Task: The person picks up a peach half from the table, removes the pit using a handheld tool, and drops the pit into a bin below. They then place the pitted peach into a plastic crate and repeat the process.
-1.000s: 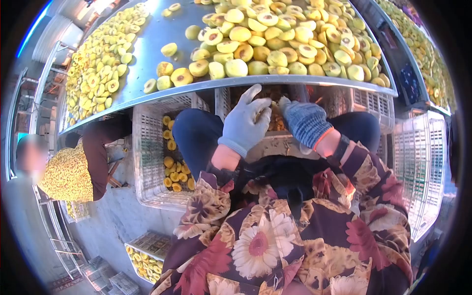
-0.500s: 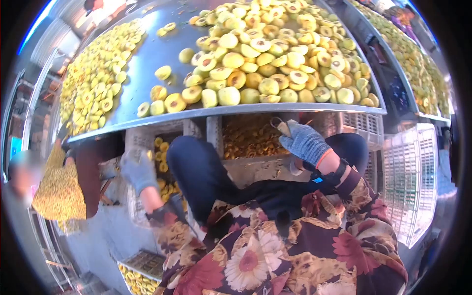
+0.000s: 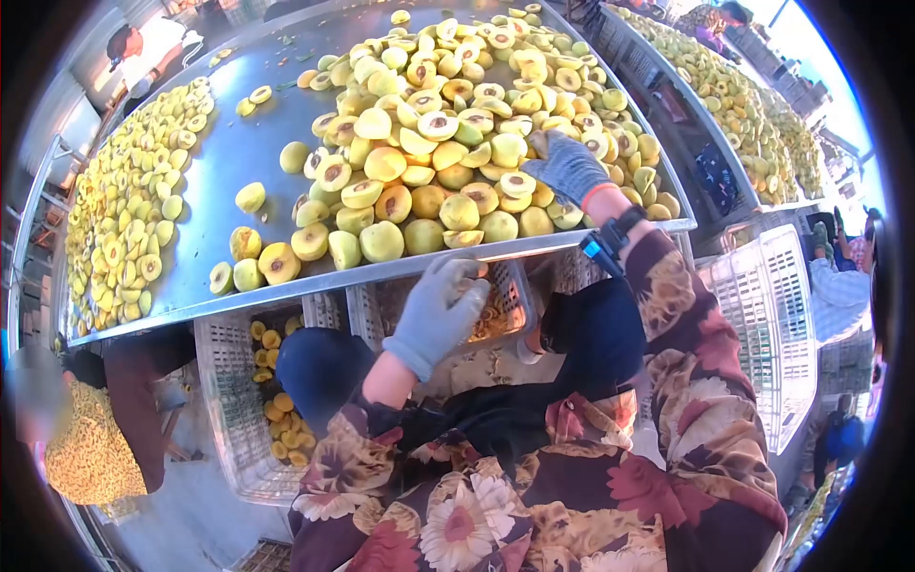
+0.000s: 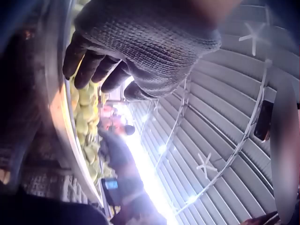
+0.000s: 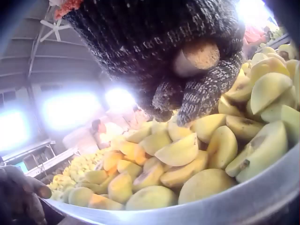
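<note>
Yellow-green halved fruits lie heaped on a metal table. At the heap's right side, my gloved right hand reaches in among the fruit. The right wrist view shows this hand with fingers curled round a wooden handle, fingertips over the halves; the tool's far end is hidden. By the table's front edge is my gloved left hand, its fingers loosely bent. In the left wrist view the left hand hangs beside the rim with nothing visible in it.
Below the table, a crate on the left holds orange halves, and another crate holds small scraps. An upright white crate stands at right. More fruit covers the table's left side. Other people sit or stand around.
My left hand has come back from the left crate to the table's front edge. My right hand has risen from above the scraps crate onto the fruit heap. The head view has shifted.
</note>
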The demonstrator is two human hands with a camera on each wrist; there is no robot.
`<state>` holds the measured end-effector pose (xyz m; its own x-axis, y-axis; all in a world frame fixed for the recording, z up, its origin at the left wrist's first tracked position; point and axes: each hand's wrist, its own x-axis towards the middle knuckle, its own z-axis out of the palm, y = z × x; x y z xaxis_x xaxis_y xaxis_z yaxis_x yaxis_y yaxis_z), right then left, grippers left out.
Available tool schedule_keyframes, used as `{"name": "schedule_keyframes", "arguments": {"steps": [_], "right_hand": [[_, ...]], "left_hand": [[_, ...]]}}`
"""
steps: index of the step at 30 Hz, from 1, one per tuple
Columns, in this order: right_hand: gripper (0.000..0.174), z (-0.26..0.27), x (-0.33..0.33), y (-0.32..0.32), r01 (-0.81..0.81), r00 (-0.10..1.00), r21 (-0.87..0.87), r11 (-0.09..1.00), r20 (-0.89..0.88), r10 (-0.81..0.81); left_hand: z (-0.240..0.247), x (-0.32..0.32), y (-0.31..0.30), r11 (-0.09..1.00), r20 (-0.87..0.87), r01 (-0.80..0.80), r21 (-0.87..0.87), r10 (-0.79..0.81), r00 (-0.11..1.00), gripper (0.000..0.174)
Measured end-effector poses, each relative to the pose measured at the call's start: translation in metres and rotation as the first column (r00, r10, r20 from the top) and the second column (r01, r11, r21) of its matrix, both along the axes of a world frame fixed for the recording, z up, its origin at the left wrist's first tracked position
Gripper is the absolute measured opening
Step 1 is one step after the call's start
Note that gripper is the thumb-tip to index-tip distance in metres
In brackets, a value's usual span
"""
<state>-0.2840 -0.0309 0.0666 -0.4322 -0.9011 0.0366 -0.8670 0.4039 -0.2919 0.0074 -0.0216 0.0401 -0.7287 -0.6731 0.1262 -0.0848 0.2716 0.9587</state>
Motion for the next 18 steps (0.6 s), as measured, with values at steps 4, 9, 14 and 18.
{"name": "schedule_keyframes", "arguments": {"steps": [4,9,14,18], "right_hand": [[0.067,-0.026,-0.016,-0.044,-0.036,0.992,0.165,0.986,-0.110,0.055],[0.089,0.008,0.009,-0.055,-0.018,0.978,0.233,0.972,0.204,-0.031],[0.080,0.009,0.029,-0.045,0.091,0.977,0.111,0.990,-0.200,-0.068],[0.062,0.015,0.059,-0.011,-0.102,0.995,-0.270,0.958,-0.036,0.095]], "left_hand": [[-0.026,-0.015,-0.017,0.984,-0.042,0.119,0.130,-0.115,0.993,0.026],[-0.044,-0.006,-0.034,0.900,-0.233,0.204,0.386,-0.119,0.965,0.028],[-0.030,0.003,-0.034,0.823,-0.312,0.238,0.516,-0.078,0.947,0.035],[-0.028,0.012,-0.039,0.674,-0.319,0.216,0.706,0.031,0.947,0.060]]}}
